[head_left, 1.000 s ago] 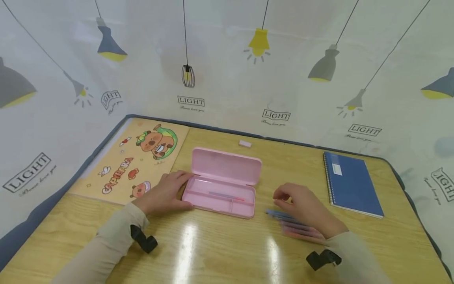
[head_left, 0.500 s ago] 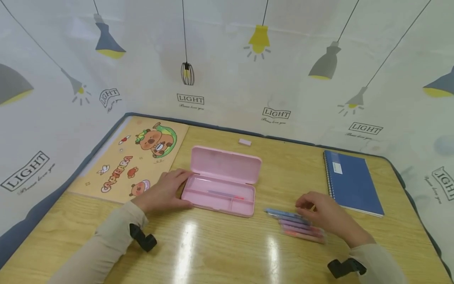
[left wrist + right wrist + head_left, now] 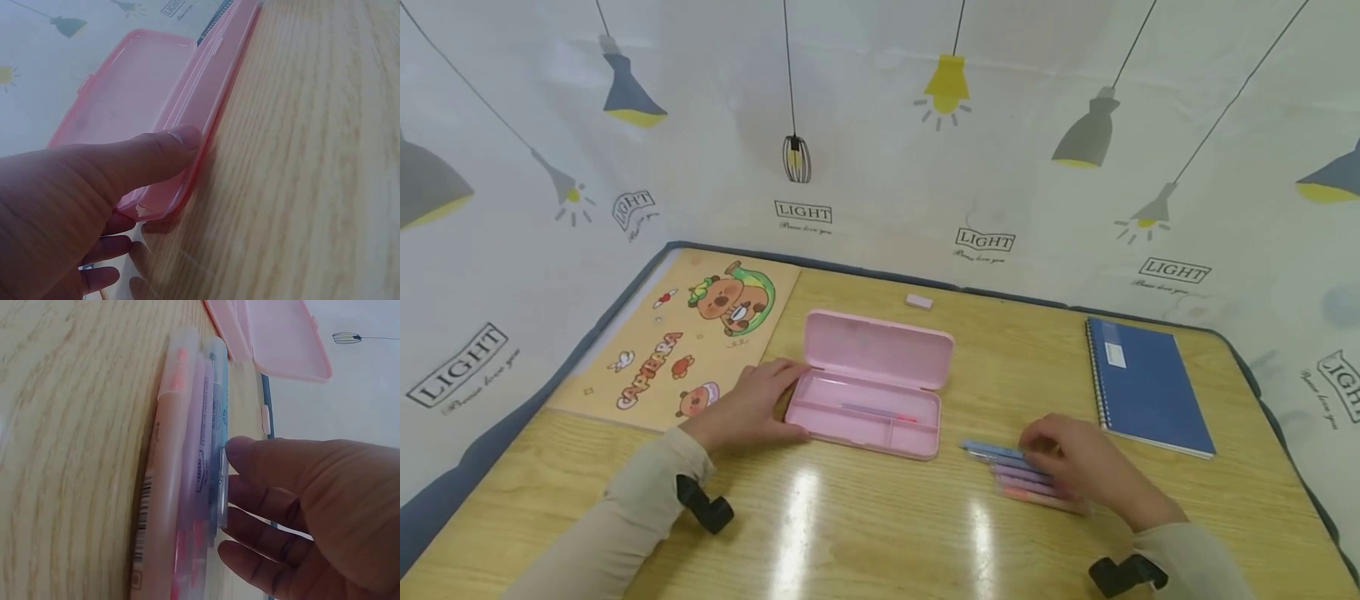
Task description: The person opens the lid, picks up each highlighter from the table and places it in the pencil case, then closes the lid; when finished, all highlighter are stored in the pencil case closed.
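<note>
A pink pencil case point(image 3: 865, 414) lies with its lid raised in the middle of the table; a slim pen point(image 3: 880, 412) with a reddish end is inside. My left hand point(image 3: 752, 408) holds the case's left end, and in the left wrist view its thumb point(image 3: 165, 153) lies along the front rim. Several highlighters point(image 3: 1030, 486) lie side by side to the right. The right hand point(image 3: 1082, 462) is over them. In the right wrist view, its thumb and loosely bent fingers touch the blue highlighter point(image 3: 220, 394) near its clear clip, beside a purple and a peach highlighter point(image 3: 164, 462).
A pink eraser point(image 3: 919, 301) sits behind the case. On the left lies a capybara-covered book point(image 3: 700, 333), partly under my left hand. A blue spiral notebook point(image 3: 1153, 387) is at the right. Printed sheeting point(image 3: 880, 167) surrounds the wooden table's back and sides.
My right hand has moved right from the near end of the highlighters, then slightly down and left onto the blue one. The left hand stays on the pencil case.
</note>
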{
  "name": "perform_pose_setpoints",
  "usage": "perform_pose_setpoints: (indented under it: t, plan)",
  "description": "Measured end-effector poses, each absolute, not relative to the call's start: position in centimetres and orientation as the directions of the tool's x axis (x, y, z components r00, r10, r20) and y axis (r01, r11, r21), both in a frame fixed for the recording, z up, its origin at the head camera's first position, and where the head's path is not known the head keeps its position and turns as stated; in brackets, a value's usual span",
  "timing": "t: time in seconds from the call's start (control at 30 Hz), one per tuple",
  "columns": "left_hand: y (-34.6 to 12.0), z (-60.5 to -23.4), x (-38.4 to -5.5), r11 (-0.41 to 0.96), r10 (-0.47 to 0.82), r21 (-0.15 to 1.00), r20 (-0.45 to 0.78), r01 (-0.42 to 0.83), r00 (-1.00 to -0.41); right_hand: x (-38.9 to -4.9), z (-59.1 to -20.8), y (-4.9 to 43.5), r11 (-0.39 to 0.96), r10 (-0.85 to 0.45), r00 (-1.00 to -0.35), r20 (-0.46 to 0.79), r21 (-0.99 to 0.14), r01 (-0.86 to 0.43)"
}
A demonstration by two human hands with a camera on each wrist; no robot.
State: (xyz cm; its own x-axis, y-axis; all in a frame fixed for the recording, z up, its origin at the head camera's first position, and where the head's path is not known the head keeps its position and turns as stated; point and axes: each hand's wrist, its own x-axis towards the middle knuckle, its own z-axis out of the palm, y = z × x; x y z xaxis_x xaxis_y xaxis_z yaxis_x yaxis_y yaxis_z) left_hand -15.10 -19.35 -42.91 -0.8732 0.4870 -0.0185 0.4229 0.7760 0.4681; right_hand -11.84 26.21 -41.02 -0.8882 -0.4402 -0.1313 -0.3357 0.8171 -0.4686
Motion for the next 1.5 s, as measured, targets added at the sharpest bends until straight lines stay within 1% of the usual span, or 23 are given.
perform_pose_setpoints:
  t: [0.33, 0.6, 0.77, 0.87, 1.03, 1.23, 1.5]
  plan:
    - [-19.3, -43.1, -15.1, 0.785, 0.473, 0.471, -0.035, 0.403, -0.880, -12.1, -41.0, 25.6, 0.817, -0.467, -0.874, -0.134, -0.444, -0.368]
    - [-19.3, -43.2, -15.2, 0.774, 0.491, 0.462, -0.006, 0.433, -0.871, -12.2, -41.2, 25.7, 0.807, -0.504, -0.858, -0.095, -0.405, -0.429]
    - [-19.2, -43.2, -15.3, 0.773, 0.501, 0.449, 0.003, 0.448, -0.866, -12.1, -40.8, 25.7, 0.790, -0.496, -0.866, -0.070, -0.449, -0.417]
    - [-19.2, -43.2, -15.3, 0.775, 0.499, 0.448, 0.001, 0.446, -0.867, -12.3, -40.1, 25.3, 0.775, -0.498, -0.867, -0.034, -0.465, -0.427]
    - [-19.3, -43.1, -15.3, 0.774, 0.498, 0.448, 0.006, 0.447, -0.867, -12.9, -38.7, 23.3, 0.752, -0.538, -0.842, 0.030, -0.434, -0.496]
    - [-19.4, -43.2, -15.2, 0.775, 0.496, 0.451, 0.000, 0.442, -0.869, -14.3, -37.7, 19.7, 0.726, -0.584, -0.811, 0.036, -0.424, -0.541]
    - [-19.4, -43.3, -15.4, 0.767, 0.508, 0.445, 0.017, 0.462, -0.861, -16.0, -37.8, 14.8, 0.689, -0.628, -0.777, 0.034, -0.440, -0.576]
